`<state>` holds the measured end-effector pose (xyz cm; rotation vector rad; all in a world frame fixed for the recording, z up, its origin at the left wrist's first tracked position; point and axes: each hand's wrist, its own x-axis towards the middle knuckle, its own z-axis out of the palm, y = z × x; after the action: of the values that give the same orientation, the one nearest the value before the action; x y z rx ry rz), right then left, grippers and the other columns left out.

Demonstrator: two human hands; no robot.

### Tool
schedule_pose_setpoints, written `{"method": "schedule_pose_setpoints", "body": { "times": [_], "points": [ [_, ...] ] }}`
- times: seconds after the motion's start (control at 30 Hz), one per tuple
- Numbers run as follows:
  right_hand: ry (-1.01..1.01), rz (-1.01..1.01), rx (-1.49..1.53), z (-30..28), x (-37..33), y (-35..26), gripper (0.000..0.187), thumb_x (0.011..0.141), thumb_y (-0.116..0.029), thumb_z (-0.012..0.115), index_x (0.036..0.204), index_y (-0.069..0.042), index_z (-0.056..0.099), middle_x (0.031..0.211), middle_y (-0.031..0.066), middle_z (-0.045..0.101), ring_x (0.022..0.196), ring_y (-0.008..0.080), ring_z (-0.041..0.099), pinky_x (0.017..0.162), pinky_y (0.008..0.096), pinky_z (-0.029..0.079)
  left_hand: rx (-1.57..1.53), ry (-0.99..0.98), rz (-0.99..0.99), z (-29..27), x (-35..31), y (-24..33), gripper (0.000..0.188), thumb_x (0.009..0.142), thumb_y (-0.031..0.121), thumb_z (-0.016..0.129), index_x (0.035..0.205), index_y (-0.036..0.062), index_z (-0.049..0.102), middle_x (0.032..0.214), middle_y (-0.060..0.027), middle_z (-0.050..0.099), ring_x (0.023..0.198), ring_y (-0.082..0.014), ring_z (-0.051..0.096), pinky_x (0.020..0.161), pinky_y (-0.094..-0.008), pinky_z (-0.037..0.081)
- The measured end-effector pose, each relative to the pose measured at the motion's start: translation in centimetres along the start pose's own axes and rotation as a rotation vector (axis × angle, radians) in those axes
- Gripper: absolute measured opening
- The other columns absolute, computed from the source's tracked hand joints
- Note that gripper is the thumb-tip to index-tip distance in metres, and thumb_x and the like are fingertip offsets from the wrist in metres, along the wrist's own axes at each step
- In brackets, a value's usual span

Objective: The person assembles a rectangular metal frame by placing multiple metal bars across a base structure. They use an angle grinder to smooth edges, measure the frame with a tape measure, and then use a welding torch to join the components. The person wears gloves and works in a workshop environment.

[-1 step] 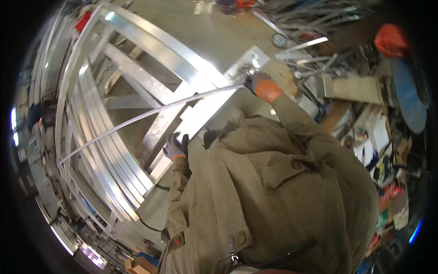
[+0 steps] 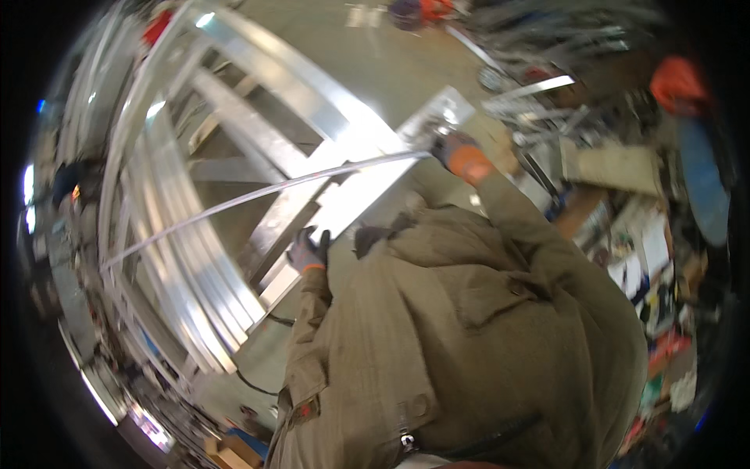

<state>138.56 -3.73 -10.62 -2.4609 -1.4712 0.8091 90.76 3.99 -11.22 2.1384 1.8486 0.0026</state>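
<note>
My right hand [image 2: 462,159], in a dark glove with an orange cuff, is closed on the near end of a long thin silvery strip [image 2: 273,187]. The strip runs leftward in a slight curve over the metal frame to its far left side; blur hides its markings, if any. Fingers apart, my left hand [image 2: 308,250] in a matching glove rests at the edge of a bright flat metal bar [image 2: 355,205]. This bar lies across the near side of the frame. Wide aluminium profiles [image 2: 301,86] and crossing bars [image 2: 242,125] make up the frame beyond it.
Several parallel metal profiles [image 2: 187,258] lie at the left. A heap of metal offcuts [image 2: 547,117], a red bag-like thing [image 2: 678,84] and a blue rounded panel [image 2: 703,180] are at the right. A dark cable [image 2: 254,385] trails on the floor beside an open cardboard box [image 2: 234,453].
The whole scene has shifted slightly to the right and down in the picture, with more blur. Both hands keep their places on the strip and the bar.
</note>
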Motion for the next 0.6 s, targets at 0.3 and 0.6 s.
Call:
{"method": "schedule_pose_setpoints", "body": {
  "times": [0.3, 0.6],
  "points": [
    [0.096, -0.247, 0.110, -0.4, 0.1, 1.0, 0.035, 0.099, -0.038, 0.064, 0.104, -0.007, 0.080, 0.102, 0.0262, 0.075, 0.101, 0.0501, 0.069, 0.090, 0.0545, 0.055, -0.036, 0.024, -0.053, -1.1, -0.9, 0.7, 0.057, 0.086, 0.069, 0.074, 0.122, 0.0249, 0.072, 0.138, -0.0011, 0.065, 0.134, -0.0327, 0.057, 0.125, -0.0631, 0.024],
    [0.021, -0.238, 0.069, -0.7, 0.2, 2.2, 0.030, 0.096, -0.029, 0.073, 0.106, -0.002, 0.078, 0.098, 0.0301, 0.074, 0.099, 0.0492, 0.072, 0.080, 0.0544, 0.054, -0.318, 0.082, -0.344, 0.8, 1.9, -0.7, 0.090, 0.084, 0.073, 0.074, 0.152, 0.0166, 0.058, 0.155, -0.0125, 0.058, 0.143, -0.0336, 0.054, 0.127, -0.0529, 0.026]
  ]
}}
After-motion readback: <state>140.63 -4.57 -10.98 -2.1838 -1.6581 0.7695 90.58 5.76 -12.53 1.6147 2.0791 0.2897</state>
